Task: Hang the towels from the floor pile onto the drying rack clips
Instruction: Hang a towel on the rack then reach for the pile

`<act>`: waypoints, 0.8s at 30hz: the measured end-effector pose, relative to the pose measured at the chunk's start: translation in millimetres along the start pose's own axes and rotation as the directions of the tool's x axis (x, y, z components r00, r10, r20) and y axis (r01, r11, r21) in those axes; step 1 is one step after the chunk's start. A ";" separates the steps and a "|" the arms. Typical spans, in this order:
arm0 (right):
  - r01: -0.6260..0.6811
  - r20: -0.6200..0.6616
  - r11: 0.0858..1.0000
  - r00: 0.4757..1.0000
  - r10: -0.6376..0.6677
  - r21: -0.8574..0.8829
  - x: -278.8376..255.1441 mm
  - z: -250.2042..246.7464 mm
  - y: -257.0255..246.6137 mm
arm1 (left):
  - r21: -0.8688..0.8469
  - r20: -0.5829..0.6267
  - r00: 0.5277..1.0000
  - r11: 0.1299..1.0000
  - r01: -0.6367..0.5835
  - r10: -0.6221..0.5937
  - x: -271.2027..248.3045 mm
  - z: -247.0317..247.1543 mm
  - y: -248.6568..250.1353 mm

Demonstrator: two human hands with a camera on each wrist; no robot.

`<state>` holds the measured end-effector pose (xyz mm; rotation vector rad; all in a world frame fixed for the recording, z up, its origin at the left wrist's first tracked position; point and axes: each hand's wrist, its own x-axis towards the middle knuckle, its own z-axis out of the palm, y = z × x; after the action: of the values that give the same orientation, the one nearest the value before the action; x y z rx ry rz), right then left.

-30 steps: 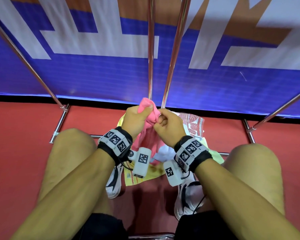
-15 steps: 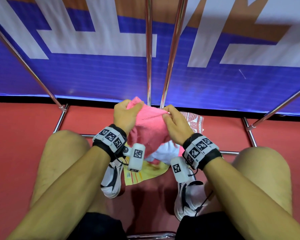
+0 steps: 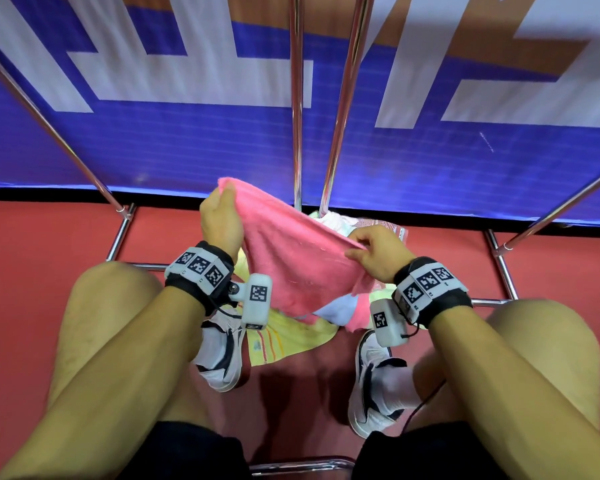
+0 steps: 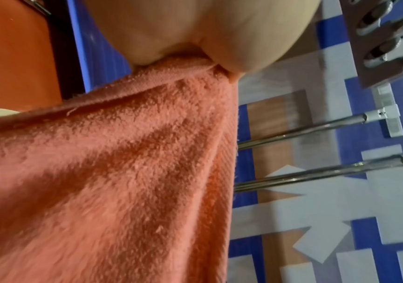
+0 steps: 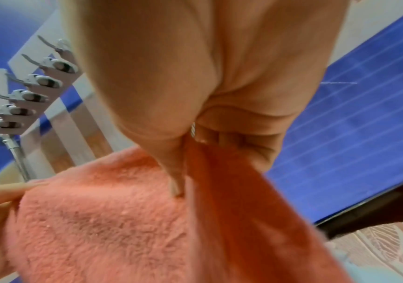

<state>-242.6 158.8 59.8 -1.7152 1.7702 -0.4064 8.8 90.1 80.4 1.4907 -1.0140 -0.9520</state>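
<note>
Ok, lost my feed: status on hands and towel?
Left hand and right hand pinch fluffy pink terry towel, spread. Metal rack clips unused. Nothing blocking.

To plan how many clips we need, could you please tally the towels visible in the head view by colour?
pink towel, held by left hand and right hand: 1
yellow towel: 1
light blue towel: 1
white towel: 1
red-patterned towel: 1
Total: 5 visible; the pile may hide more.

Pink towel [image 4: 127, 172] between pinching fingers [image 4: 244, 38]
</note>
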 end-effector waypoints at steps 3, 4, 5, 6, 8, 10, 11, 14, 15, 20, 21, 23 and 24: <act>-0.088 -0.029 0.996 0.996 0.088 -0.013 -2.0 -4.5 4.6 | -0.015 -0.088 0.996 1.000 -0.006 0.005 8.4 -6.8 1.6; -0.106 -0.053 0.994 0.993 0.105 -0.015 -2.5 -7.0 5.7 | -0.024 -0.124 0.992 1.000 0.002 -0.005 11.9 -9.1 0.8; -0.123 -0.076 0.992 0.990 0.121 -0.022 -3.1 -10.3 6.7 | -0.034 -0.154 0.988 0.999 0.017 -0.022 14.2 -11.4 0.9; -0.149 -0.096 0.988 0.985 0.145 -0.031 -3.7 -13.2 8.5 | -0.043 -0.180 0.983 0.999 0.023 -0.030 16.8 -13.2 0.5; -0.195 -0.135 0.980 0.972 0.190 -0.025 -6.0 -18.6 10.1 | -0.038 -0.217 0.976 0.999 0.023 -0.031 19.9 -15.9 0.0; -0.190 -0.179 0.981 0.965 0.192 0.028 -5.9 -22.1 11.7 | -0.010 -0.242 0.969 0.999 0.041 -0.042 23.3 -18.0 -1.5; -0.173 -0.194 0.983 0.964 0.183 0.068 -5.3 -23.2 10.9 | 0.004 -0.248 0.968 0.999 0.051 -0.049 24.7 -18.8 -0.9; -0.154 -0.164 0.963 0.968 0.192 0.220 -5.0 -23.5 2.0 | 0.040 -0.184 0.981 0.997 0.073 -0.064 24.0 -15.3 -4.1; -0.152 -0.147 0.950 0.969 0.197 0.271 -4.9 -22.4 -2.3 | 0.051 -0.137 0.987 0.994 0.093 -0.085 20.2 -11.6 -4.7; -0.117 -0.052 0.802 0.982 0.181 0.586 -4.0 -14.3 -32.5 | -0.061 0.129 0.953 0.957 0.283 -0.273 -0.4 10.8 -11.8; -0.096 -0.037 0.762 0.987 0.155 0.641 -4.3 -13.3 -40.2 | -0.077 0.188 0.937 0.947 0.313 -0.294 -6.0 14.5 -8.5; -0.058 -0.019 0.688 0.994 0.103 0.723 -4.7 -11.8 -54.2 | -0.087 0.328 0.894 0.933 0.349 -0.304 -18.7 22.5 0.2; -0.044 -0.015 0.660 0.996 0.084 0.750 -3.9 -10.9 -60.2 | -0.086 0.396 0.873 0.935 0.343 -0.284 -24.5 26.0 4.5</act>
<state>-202.8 154.2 106.2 -1.0341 1.3742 -0.9993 -24.1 104.6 82.7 1.3941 -0.9526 -1.5661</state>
